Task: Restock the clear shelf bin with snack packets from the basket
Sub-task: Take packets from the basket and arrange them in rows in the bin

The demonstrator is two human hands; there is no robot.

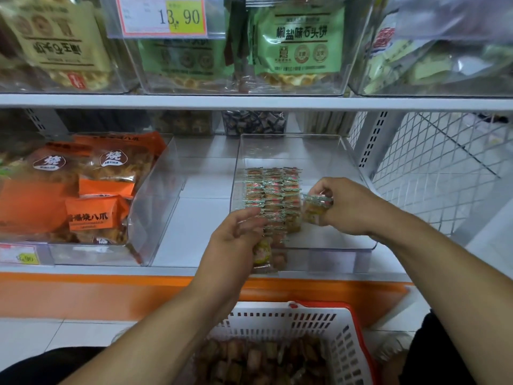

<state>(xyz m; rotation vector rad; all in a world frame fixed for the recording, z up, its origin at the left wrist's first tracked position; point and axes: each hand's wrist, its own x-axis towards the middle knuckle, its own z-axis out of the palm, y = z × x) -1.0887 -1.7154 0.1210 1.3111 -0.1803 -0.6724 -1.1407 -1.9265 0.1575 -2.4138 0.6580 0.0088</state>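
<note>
Snack packets (273, 195) rowed in clear bin (344, 151) | left hand (236, 234) grips some | right hand (347, 204) pinches one | basket (347, 323) below

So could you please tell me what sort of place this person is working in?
Most likely a snack shop or supermarket aisle. A price tag reading 13.90 hangs on the upper shelf, clear bins hold packaged snacks, and a shopping basket of small packets sits below.

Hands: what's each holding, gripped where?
Right hand: small snack packet, pinched at its right edge. Left hand: another packet, held at its left side.
</note>
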